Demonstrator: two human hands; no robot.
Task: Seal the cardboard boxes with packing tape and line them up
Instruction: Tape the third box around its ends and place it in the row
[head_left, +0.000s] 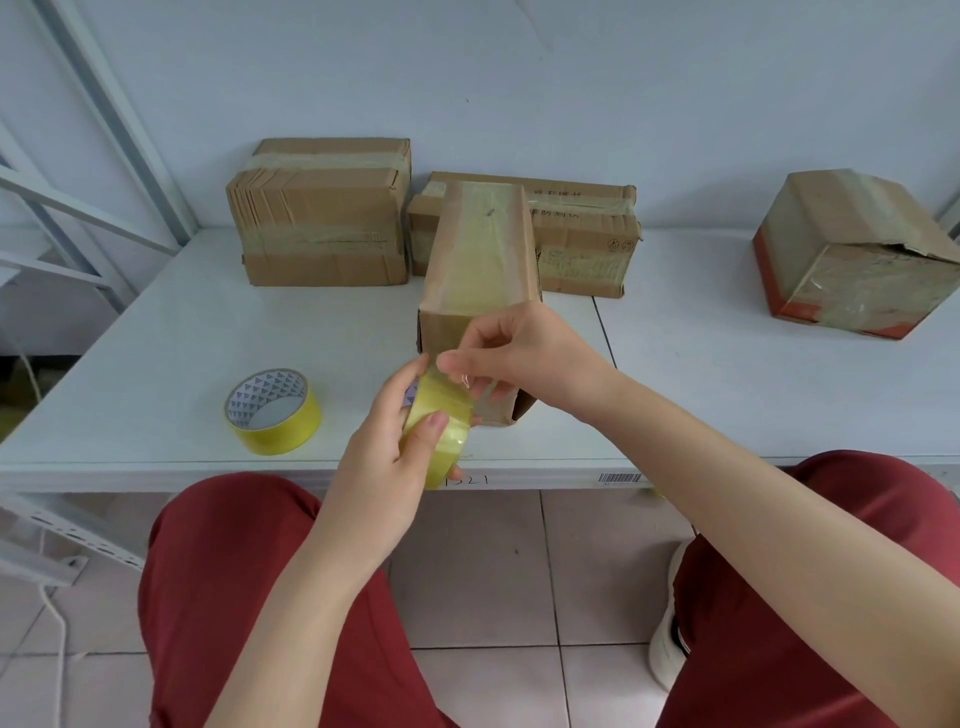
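While aloft, left hand (387, 447) round tape roll (442, 415), right fingers (460, 360) atop.

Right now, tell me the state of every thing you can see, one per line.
left hand: grips the clear tape roll.
right hand: pinches that roll's free end.
clear tape roll: held over the table edge.
narrow box: lengthwise, tape along its top.
yellow tape roll: flat on the table, untouched.
left back box: taped, at the table's back.
middle back box: taped, behind the narrow box.
right box: taped, skewed, standing apart.
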